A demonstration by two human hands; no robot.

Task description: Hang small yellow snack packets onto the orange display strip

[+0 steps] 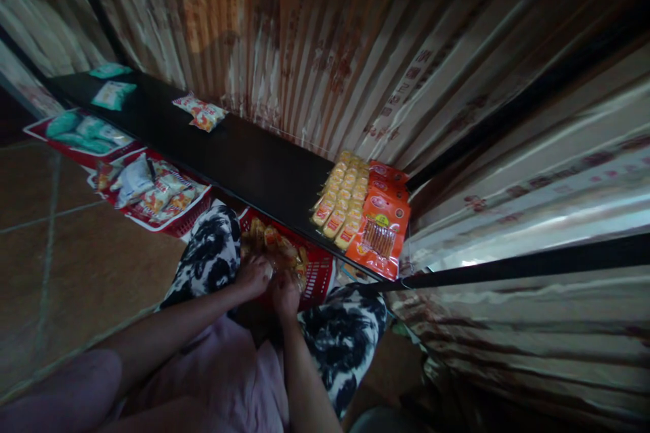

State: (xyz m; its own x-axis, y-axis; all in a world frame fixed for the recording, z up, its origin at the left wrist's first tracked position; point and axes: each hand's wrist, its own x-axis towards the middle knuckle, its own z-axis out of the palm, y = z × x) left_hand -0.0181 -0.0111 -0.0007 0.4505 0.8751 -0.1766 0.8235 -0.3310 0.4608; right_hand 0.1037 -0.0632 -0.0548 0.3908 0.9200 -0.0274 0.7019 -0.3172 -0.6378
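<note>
Both hands are low in the red basket (321,277) between the knees, among small yellow-wrapped packs (284,247). My left hand (254,276) is curled, its fingers bent over something too dim to make out. Close beside it on the right, my right hand (285,292) is closed too, and what its fingertips hold is hidden. On the black shelf above the basket, rows of yellow snack packs (341,199) lie next to orange bags (383,233) at the right end.
White and orange snack bags (202,112) and green packs (114,95) lie farther left on the black shelf (244,155). Red baskets of green packs (84,132) and mixed bags (162,193) stand below it. Striped sheeting (305,47) hangs behind, with dark poles (508,270) at the right.
</note>
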